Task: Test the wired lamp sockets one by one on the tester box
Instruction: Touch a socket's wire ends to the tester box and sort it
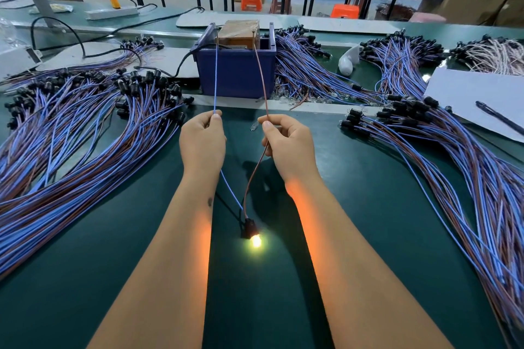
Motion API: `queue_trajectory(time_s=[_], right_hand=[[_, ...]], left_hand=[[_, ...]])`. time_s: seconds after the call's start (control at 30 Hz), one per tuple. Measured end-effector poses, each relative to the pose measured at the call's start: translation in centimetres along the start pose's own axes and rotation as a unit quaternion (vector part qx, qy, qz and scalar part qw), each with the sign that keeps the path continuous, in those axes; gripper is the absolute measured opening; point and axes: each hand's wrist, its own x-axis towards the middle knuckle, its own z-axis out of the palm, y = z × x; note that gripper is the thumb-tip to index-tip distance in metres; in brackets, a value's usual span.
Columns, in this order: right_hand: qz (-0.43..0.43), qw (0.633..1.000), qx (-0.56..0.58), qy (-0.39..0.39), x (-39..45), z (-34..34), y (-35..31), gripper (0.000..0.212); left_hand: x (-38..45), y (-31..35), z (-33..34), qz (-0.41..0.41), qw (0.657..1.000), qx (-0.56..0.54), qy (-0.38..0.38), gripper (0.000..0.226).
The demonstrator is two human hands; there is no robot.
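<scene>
A: Progress?

B: Mid-test on one socket point(249, 228). Bulb point(256, 241) lit, lying on the green mat point(368, 221) between the forearms. Blue wire point(215, 76) pinched by the left hand point(202, 144), brown wire point(261, 76) pinched by the right hand point(286, 147), both stretched up to the tester box point(236, 68) at the back of the mat. Wire tips apparently touching the contacts on top, judging by the glow.

A: Done and left?

B: Hard to say. Big pile on the left point(71, 127), big pile on the right point(442, 156), more heaps behind the box point(306, 65). No telling tested from untested. Probably plenty left.

A: Counts?

B: One socket in hand, one lit bulb, two wires held, one tester box, two hands. Loose sockets far too many to count, dozens in each pile at least. One pen point(499, 117) on one white sheet point(467, 93) at right, one power strip point(112, 13) far back left.
</scene>
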Motion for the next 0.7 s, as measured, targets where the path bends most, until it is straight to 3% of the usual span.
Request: queue_trajectory(time_s=[0.7], right_hand=[[-0.016,0.999,-0.044,-0.006,-0.19,0.29,-0.02,0.014]], left_hand=[[-0.50,0.48,0.22,-0.032,0.999,-0.014,-0.029,0.023]])
